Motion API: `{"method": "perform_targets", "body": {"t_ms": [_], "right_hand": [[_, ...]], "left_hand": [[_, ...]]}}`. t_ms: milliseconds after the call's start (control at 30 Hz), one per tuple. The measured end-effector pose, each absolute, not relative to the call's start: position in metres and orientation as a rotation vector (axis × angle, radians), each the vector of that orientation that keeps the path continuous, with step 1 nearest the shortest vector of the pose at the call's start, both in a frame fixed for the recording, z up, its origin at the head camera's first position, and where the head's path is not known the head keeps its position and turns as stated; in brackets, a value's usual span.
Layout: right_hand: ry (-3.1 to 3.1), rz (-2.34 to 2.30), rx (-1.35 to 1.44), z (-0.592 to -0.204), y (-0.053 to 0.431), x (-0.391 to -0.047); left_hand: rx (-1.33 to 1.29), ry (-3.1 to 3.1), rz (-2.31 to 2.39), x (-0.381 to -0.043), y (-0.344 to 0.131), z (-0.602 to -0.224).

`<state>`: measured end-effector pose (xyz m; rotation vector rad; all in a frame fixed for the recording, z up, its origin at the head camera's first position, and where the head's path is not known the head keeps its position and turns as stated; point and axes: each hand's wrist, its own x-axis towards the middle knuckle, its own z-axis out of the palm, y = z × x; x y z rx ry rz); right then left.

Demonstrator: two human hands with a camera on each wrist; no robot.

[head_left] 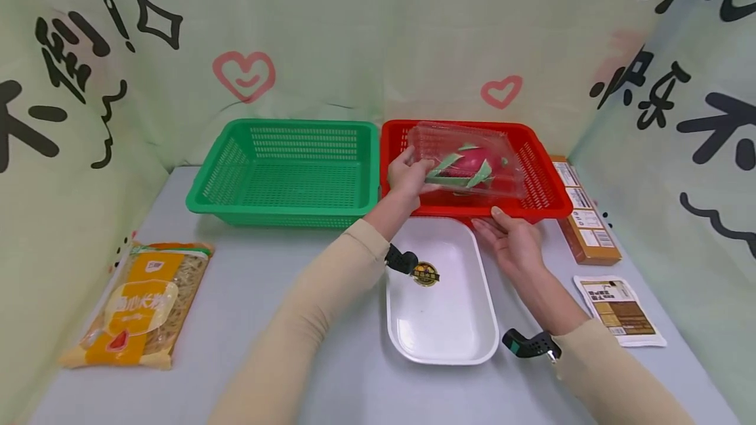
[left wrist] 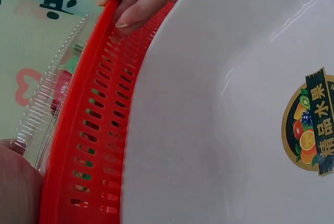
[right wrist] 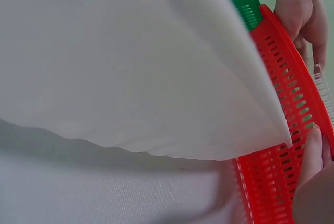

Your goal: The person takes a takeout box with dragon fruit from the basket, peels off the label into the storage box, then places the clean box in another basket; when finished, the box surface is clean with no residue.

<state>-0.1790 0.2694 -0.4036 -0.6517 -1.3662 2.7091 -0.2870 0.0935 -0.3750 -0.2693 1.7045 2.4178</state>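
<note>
My left hand [head_left: 409,179] grips the left end of a clear plastic box [head_left: 508,172], tilted over the red basket [head_left: 546,179]. A pink dragon fruit [head_left: 472,161] with green scales shows through the box. With thumb and fingers, my right hand [head_left: 516,244] pinches the basket's front rim; the left wrist view shows the fingers [left wrist: 143,7] against its outer wall. In front of the basket, between my forearms, lies a white tray [head_left: 443,326] bearing a round fruit sticker [head_left: 425,273]. The box's contact with the basket floor is hidden.
Left of the red basket stands a green basket [head_left: 283,208]. A yellow-labelled bag [head_left: 138,307] lies at the table's left. On the right are a brown box [head_left: 590,241] and a white-and-brown packet [head_left: 620,312]. Fabric walls [head_left: 331,31] enclose the table's back and sides.
</note>
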Motion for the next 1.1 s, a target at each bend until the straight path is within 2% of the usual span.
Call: {"method": "perform_targets", "body": {"t_ms": [933,1100], "right_hand": [[-1.395,2.691,-0.623,-0.407,0.265,-0.18],[-1.39,2.693,-0.627,-0.407,0.268,-0.179]], "left_hand": [[-0.237,1.9,2.054,-0.304,0.088,-0.383],[-0.117,2.12,1.988,-0.305,0.092,-0.386]]}}
